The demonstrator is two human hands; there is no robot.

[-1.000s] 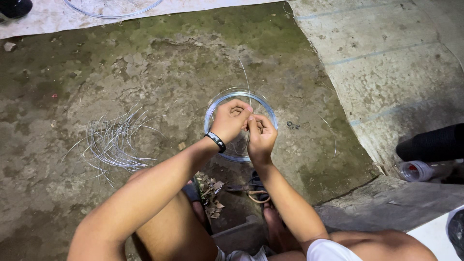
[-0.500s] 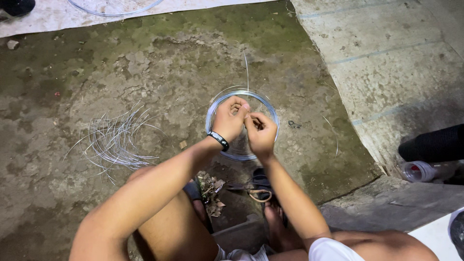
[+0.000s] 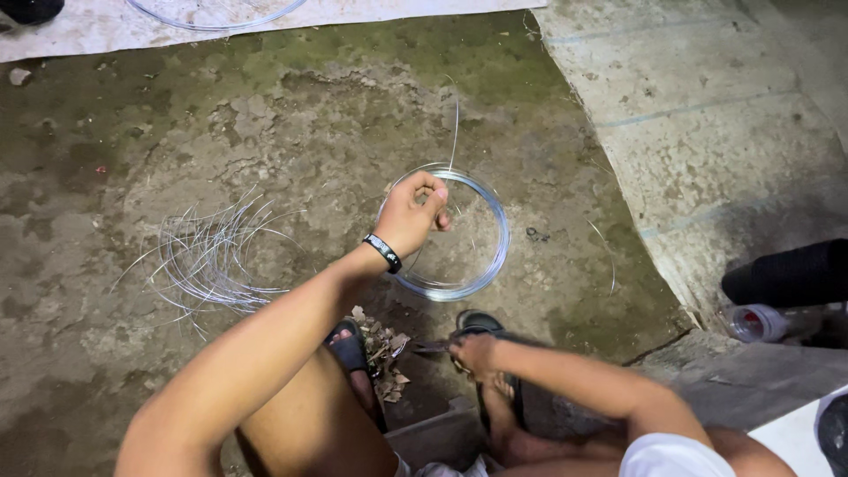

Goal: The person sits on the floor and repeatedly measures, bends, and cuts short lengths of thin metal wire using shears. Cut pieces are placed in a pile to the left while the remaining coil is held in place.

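**A:** What is the left hand [image 3: 411,215] doing?

**B:** Its fingers [image 3: 433,196] are pinched tight on the top rim of the wire coil [image 3: 452,233]; the coil lies flat on the ground [image 3: 291,132], just in front of the feet; one thin wire end [image 3: 455,132] sticks up from where the fingers pinch.

**A:** And the right hand [image 3: 474,352]?

**B:** It is low, over the right sandal [image 3: 481,320]; its fingers are curled shut on a small tool [image 3: 433,347], but I cannot tell what kind; the tool's tip pointing toward the dry leaves [image 3: 382,352].

**A:** What is close by?

**B:** A bunch of cut wires [image 3: 208,261] lies to the left, well apart from the coil; a concrete step [image 3: 698,132] runs along the right, near the coil; a plastic bottle [image 3: 760,323] lies at its foot; open ground is above and to the left of the coil.
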